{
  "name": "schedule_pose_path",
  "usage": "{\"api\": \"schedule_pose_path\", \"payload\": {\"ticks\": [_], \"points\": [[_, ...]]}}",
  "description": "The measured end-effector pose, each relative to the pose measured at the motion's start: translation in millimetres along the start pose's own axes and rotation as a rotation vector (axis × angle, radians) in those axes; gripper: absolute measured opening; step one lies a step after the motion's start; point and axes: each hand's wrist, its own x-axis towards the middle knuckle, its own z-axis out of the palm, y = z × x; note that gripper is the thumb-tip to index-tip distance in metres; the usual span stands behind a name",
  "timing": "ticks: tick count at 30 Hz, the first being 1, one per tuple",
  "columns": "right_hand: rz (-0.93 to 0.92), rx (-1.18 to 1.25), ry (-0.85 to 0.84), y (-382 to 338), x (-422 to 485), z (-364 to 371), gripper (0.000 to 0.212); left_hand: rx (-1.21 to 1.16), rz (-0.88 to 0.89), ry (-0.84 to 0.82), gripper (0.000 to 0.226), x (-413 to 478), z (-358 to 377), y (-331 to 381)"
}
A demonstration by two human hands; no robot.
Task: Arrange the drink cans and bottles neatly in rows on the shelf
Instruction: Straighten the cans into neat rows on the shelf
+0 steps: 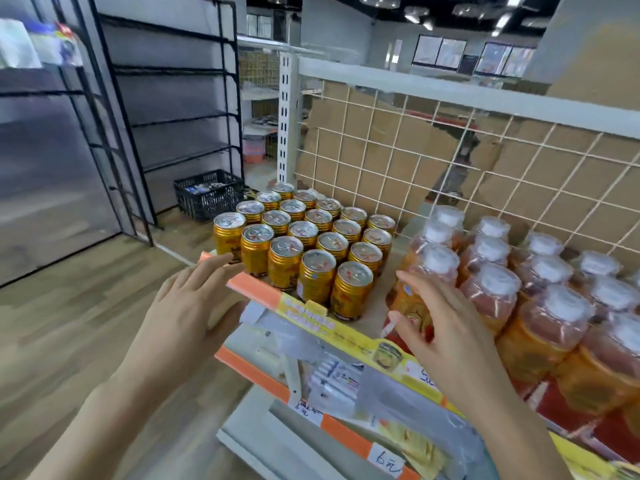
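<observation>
At shelf edge (263, 295): left hand (187, 313) fingers (214, 268) apart; right hand (450, 334) fingers (412, 282) apart, touching bottle (434, 268); gap beside cans (311, 244).

- Looks like a shop, a small supermarket aisle.
- Shows a retail shelf (375, 303) with a white wire-grid back (450, 161) and a slotted upright (284, 109).
- Holds gold cans (304, 244) in rows and shrink-wrapped bottles (519, 292) beside them, many of one kind.
- Carries an orange-yellow price strip (311, 320) along the shelf edge, with a handwritten price tag (386, 459) lower down.
- Has black racks (173, 69) across the aisle, a black crate (207, 199) on the floor, ceiling lights (415, 13) overhead.
</observation>
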Motion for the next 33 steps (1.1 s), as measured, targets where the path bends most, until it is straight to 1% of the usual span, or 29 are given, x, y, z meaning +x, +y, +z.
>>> {"api": "schedule_pose_path", "payload": {"ticks": [7, 11, 17, 24, 28, 33], "points": [[-0.016, 0.051, 0.016, -13, 79, 49, 0.047, -0.022, -0.028, -0.014, 0.046, 55, 18, -59], [0.001, 0.064, 0.015, -14, 122, 75, 0.042, 0.002, 0.0, -0.054, 0.048, 94, 31, -89], [0.018, 0.065, -0.026, -15, 168, 106, 0.044, -0.012, 0.028, -0.116, 0.047, 136, 55, -125], [0.127, -0.017, -0.11, -15, 205, 137, 0.048, -0.081, 0.092, -0.243, 0.05, 196, 95, -169], [0.206, -0.117, -0.127, -15, 225, 149, 0.048, -0.109, 0.172, -0.314, 0.054, 236, 120, -187], [0.322, -0.173, -0.178, -15, 256, 166, 0.047, -0.17, 0.296, -0.416, 0.059, 281, 153, -208]]}}
